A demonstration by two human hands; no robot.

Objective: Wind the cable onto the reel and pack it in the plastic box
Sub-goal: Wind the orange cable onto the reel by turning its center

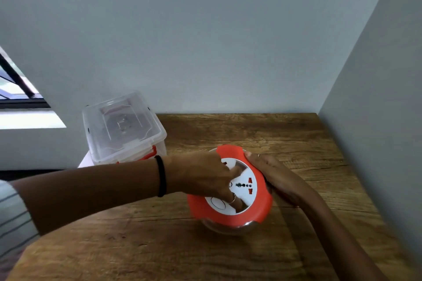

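**Fingers in the hub, palm on the rim**

Gripping the winding recesses of the reel (pixel 230 186) with the left hand (pixel 201 175), fingertips tucked into the white centre face, a ring visible on one finger. Clasping the far orange rim with the right hand (pixel 274 178), palm flat against the side, steadying. Sitting flat on the wooden table (pixel 251 134), near the middle, socket face up. No loose cable in view; wound inside, or hidden under the hands, impossible to say.

Risks from here, as judgement only: spinning the hub too hard and skidding the whole body across the wood, should the steadying palm slacken; fingertips slipping out of the shallow recesses mid-turn; any last stretch of cable snagging at the rim instead of feeding in cleanly.

Over at the left edge of the table, the plastic box (pixel 124 130), clear-walled with orange latches, lid on top. Something faint showing through the lid, too blurred to name. Well apart from the reel; lid apparently yet to come off before packing.
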